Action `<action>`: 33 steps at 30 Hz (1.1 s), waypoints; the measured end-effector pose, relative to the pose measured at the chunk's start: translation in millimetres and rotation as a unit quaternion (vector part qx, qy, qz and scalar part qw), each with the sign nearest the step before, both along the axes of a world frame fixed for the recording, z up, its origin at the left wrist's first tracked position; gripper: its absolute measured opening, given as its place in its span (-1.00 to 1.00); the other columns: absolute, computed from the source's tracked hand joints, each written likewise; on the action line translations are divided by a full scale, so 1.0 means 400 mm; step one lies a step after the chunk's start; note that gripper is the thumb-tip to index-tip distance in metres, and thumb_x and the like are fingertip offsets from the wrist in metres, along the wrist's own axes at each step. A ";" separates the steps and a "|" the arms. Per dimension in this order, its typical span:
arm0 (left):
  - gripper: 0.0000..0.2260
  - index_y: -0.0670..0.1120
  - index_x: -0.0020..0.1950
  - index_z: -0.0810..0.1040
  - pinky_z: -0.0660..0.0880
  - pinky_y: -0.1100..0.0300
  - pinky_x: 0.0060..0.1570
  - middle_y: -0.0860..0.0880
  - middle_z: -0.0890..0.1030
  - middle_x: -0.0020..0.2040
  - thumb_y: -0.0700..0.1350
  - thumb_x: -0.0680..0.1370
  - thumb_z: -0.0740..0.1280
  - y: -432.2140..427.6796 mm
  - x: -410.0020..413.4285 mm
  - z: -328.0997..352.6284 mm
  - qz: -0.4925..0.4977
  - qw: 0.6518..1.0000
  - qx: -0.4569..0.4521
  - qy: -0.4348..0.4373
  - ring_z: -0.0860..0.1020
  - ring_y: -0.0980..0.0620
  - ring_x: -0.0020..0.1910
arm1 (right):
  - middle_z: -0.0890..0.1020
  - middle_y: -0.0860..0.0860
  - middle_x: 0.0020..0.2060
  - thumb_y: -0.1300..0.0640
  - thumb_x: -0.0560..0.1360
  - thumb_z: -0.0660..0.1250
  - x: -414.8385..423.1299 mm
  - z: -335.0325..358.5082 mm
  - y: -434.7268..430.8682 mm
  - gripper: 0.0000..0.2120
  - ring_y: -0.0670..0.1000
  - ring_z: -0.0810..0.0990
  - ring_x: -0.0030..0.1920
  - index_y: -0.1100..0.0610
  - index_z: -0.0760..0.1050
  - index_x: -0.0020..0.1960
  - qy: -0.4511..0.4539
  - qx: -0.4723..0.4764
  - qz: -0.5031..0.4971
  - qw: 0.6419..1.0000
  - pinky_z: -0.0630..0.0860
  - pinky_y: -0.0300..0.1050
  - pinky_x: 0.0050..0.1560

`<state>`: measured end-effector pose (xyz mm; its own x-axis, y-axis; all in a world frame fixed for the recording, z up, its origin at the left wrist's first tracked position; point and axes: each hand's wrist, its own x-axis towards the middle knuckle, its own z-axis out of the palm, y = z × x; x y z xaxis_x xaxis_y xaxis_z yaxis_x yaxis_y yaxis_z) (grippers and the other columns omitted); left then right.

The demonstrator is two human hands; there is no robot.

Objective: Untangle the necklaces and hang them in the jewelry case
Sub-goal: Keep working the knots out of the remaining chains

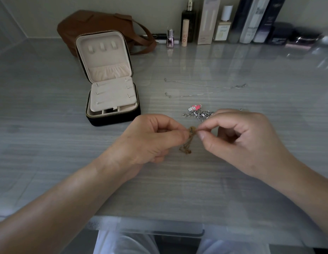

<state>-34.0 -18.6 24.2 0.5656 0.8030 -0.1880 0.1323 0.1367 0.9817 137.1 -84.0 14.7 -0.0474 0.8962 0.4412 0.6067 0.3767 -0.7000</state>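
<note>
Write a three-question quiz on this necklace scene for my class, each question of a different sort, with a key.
1. True or false: the case is zipped shut.
2. Where does the bag stand? A. behind the case B. in front of it C. inside it
3. Fill in: the left hand and right hand both pinch the ___ necklace.
Key: 1 false; 2 A; 3 gold.
</note>
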 end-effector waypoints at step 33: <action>-0.97 -0.01 -0.33 0.63 0.13 0.29 -0.51 -0.02 0.42 -0.54 -0.08 0.31 0.42 0.002 -0.001 -0.015 0.004 0.996 0.082 -0.020 0.24 0.08 -0.58 | 0.42 -0.16 -0.63 0.20 0.31 0.40 -0.006 0.023 0.005 -0.93 -0.15 0.31 -0.61 0.09 0.54 -0.32 0.086 -0.098 -0.008 0.991 0.23 -0.37 -0.52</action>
<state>-34.4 -17.9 18.3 0.5627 0.8261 -0.0308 0.0919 -0.0255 0.9954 134.6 -81.9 23.9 0.0283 0.9654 0.2591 0.4761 0.2149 -0.8527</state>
